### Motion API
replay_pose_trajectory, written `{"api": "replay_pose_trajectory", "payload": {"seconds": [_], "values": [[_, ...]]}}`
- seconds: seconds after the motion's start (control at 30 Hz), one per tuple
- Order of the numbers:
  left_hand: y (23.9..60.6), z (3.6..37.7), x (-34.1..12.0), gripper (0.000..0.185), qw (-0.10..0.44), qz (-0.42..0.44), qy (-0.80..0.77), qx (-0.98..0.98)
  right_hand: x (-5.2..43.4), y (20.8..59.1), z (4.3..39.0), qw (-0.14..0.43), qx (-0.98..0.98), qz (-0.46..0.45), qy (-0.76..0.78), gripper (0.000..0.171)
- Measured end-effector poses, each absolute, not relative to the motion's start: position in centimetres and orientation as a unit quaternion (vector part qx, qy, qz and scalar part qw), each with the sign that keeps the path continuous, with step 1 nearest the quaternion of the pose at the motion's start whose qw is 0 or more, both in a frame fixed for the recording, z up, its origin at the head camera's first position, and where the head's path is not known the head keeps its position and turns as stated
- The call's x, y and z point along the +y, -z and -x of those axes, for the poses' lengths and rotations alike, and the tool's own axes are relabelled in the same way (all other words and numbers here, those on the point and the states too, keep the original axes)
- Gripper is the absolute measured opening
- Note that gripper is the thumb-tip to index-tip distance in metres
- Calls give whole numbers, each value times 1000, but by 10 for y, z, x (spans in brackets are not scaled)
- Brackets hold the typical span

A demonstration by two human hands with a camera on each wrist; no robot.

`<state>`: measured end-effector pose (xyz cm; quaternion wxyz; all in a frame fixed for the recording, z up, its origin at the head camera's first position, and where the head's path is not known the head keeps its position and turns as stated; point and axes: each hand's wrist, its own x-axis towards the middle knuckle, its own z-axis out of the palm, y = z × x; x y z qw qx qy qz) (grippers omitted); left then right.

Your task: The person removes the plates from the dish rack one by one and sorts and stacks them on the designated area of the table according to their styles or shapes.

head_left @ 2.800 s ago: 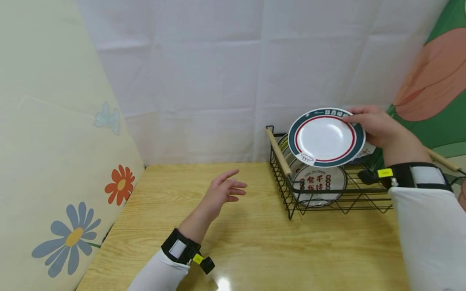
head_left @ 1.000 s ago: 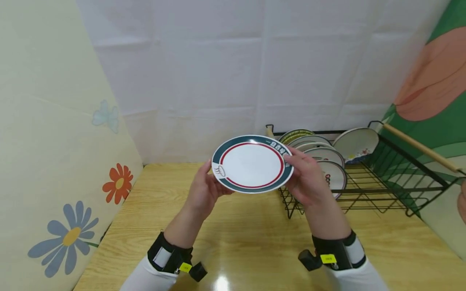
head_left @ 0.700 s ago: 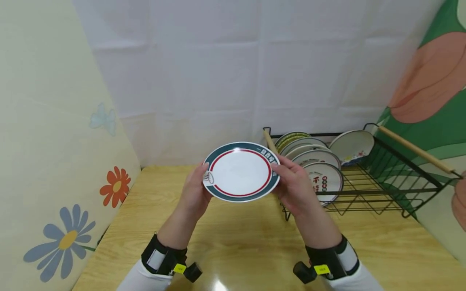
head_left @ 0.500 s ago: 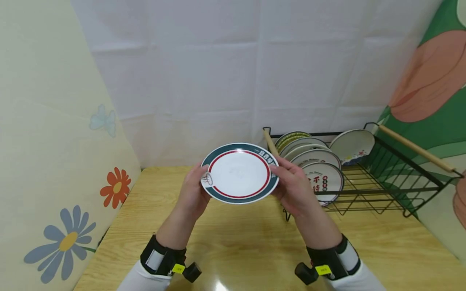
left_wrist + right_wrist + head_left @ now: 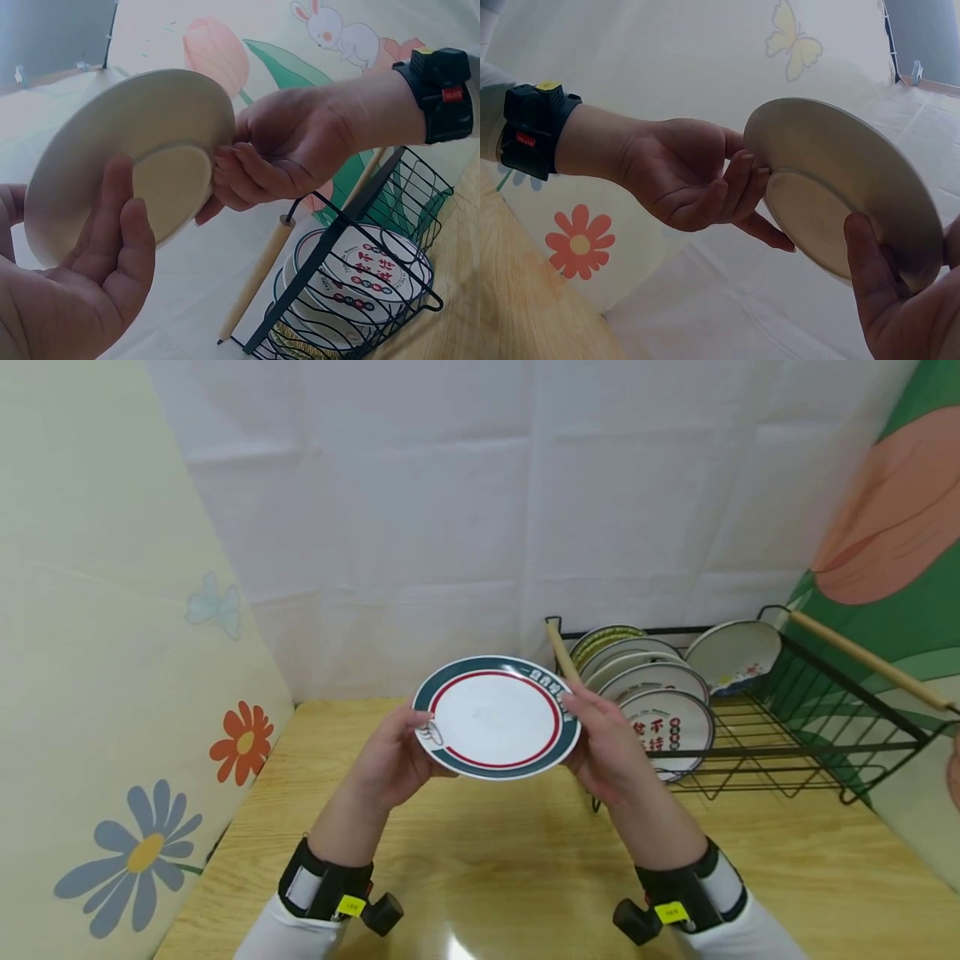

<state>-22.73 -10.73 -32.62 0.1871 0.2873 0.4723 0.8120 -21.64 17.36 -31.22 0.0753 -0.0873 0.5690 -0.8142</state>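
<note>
Left hand (image 5: 392,758) and right hand (image 5: 611,747) pinch the plate (image 5: 495,718) from either side, over the wood-grain tabletop (image 5: 510,852), creased white cloth (image 5: 420,510) behind, flowered panel (image 5: 97,635) at left

A round plate (image 5: 495,718) is held up between the left hand (image 5: 392,758) and the right hand (image 5: 609,745), its glossy white face turned up at a tilt; a red ring circles the centre, and the dark teal rim bears white characters at upper right and a line drawing at left
</note>
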Motion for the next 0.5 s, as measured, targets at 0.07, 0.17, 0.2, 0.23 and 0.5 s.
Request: {"api": "replay_pose_trajectory", "payload": {"seconds": [0.07,0.17,0.2,0.23,0.5], "values": [[326,228,-110,42,206,-301,-809,460,173,313,217,83,566,89,815,60],[325,229,-113,45,227,-312,-811,440,173,314,218,92,565,97,814,60],[325,230,-113,47,231,-315,-811,435,173,315,218,94,565,101,814,60],[325,231,-114,49,232,-317,-812,432,173,315,218,96,565,105,813,60],[326,233,-114,47,217,-323,-809,441,175,319,223,106,563,114,812,61]]}}
